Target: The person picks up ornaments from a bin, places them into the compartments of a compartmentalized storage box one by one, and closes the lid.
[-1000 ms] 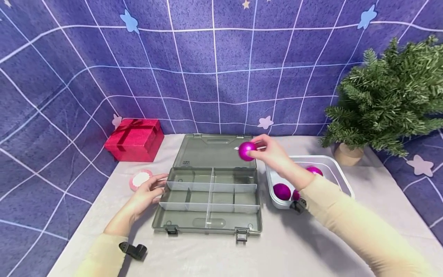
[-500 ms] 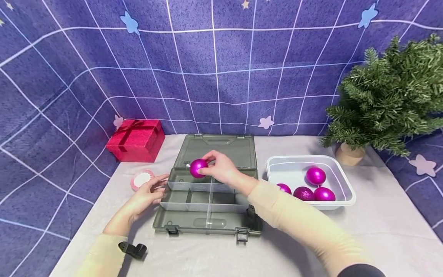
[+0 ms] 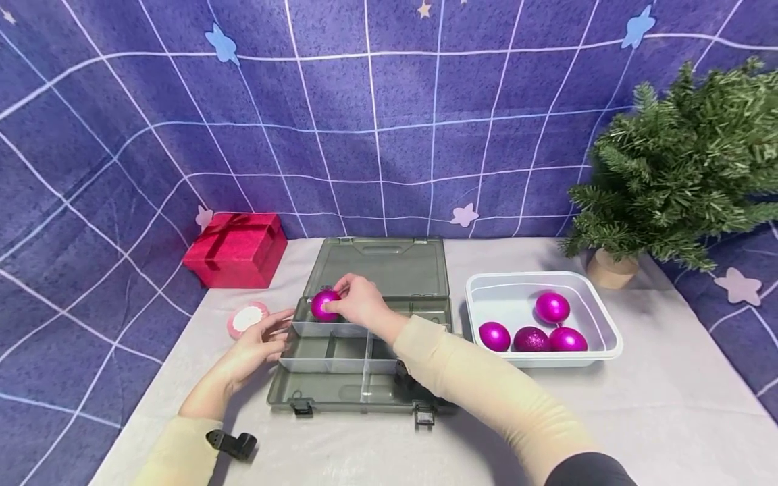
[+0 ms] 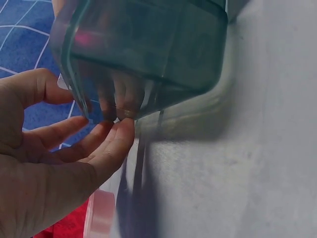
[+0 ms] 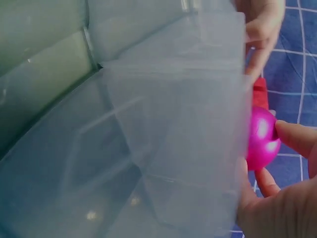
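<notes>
A grey translucent compartment box lies with its lid folded back. My right hand pinches a shiny magenta Christmas bauble between thumb and fingers at the back left compartment. In the right wrist view, the bauble shows beyond a clear divider, which partly covers it. At the box's left side, my left hand rests with relaxed fingers against the outer wall. The left wrist view shows its fingertips touching the lower edge of the box wall.
On the right stands a white tub holding several magenta baubles, one of them glittery. A small artificial fir tree is behind it. Left of the box are a red gift box and a pink-and-white round object.
My right hand has carried the bauble leftward from above the lid's right side, then lower to the back left compartment. My left hand has stayed against the box.
</notes>
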The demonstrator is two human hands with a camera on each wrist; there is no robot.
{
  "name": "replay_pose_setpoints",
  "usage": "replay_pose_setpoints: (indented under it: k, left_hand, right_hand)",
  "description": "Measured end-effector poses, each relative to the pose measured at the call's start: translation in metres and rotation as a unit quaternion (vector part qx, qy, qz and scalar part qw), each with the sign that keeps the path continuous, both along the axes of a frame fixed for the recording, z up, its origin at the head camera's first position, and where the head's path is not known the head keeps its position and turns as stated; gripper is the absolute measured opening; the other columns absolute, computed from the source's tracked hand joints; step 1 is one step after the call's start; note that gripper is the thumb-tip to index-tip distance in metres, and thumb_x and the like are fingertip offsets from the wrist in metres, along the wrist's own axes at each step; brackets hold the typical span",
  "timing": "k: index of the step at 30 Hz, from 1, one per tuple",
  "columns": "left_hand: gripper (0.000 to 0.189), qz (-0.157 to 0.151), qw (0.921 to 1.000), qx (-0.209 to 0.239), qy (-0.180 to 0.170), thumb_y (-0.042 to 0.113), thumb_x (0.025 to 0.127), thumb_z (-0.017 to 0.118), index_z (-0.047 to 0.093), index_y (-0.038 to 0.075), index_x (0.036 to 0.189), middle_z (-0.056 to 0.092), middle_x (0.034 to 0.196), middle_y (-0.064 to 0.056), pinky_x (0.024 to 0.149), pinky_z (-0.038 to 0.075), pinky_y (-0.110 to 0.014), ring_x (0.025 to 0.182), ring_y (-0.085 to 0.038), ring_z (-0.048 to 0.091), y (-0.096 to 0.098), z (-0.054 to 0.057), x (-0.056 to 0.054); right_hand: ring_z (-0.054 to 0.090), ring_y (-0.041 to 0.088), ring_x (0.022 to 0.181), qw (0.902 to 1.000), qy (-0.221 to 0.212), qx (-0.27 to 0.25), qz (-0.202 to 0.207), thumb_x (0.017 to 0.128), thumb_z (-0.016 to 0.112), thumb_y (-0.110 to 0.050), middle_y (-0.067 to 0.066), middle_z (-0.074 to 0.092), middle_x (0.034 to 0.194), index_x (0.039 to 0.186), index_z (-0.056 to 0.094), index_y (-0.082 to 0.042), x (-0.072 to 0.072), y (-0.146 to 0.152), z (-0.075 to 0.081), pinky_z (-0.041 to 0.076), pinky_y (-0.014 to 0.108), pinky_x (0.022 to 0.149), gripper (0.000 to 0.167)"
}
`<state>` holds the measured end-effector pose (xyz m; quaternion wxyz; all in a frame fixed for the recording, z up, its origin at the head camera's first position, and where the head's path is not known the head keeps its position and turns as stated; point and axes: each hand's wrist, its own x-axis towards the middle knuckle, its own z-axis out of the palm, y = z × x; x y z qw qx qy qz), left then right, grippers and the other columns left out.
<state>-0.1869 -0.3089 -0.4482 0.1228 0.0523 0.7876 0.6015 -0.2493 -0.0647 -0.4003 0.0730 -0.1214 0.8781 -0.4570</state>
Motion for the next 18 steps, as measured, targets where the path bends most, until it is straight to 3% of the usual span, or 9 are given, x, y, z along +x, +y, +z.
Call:
replay_pose_setpoints:
  k: [6, 12, 18]
  left_hand:
    - [0.07, 0.004, 1.0, 0.0, -0.005, -0.006, 0.093, 0.058, 0.028, -0.006, 0.157, 0.034, 0.15, -0.037, 0.077, 0.054, -0.027, 0.112, -0.013, 0.053, 0.0, -0.002, -0.001]
    - [0.071, 0.01, 0.9999, -0.004, -0.009, -0.009, 0.091, 0.056, 0.028, -0.005, 0.157, 0.034, 0.151, -0.035, 0.078, 0.054, -0.028, 0.114, -0.017, 0.051, 0.001, -0.002, -0.002]
    - [0.073, 0.017, 0.9997, -0.013, -0.011, -0.01, 0.088, 0.052, 0.03, -0.003, 0.157, 0.036, 0.151, -0.034, 0.079, 0.054, -0.029, 0.117, -0.022, 0.05, 0.002, -0.001, -0.002]
  right_hand:
    - [0.063, 0.015, 0.085, 0.9982, 0.036, 0.047, 0.012, 0.081, 0.087, -0.024, -0.002, 0.071, 0.088, 0.102, 0.072, -0.01, 0.001, -0.006, -0.007, 0.051, 0.026, 0.077, 0.029]
    - [0.065, 0.018, 0.092, 0.995, 0.039, 0.092, 0.005, 0.082, 0.086, -0.025, 0.0, 0.073, 0.096, 0.104, 0.075, -0.011, 0.001, -0.013, -0.011, 0.053, 0.028, 0.08, 0.028]
    - [0.062, 0.01, 0.078, 0.9877, 0.05, 0.137, 0.055, 0.092, 0.075, -0.021, -0.006, 0.071, 0.092, 0.113, 0.073, -0.015, 0.002, -0.016, -0.015, 0.05, 0.026, 0.072, 0.021]
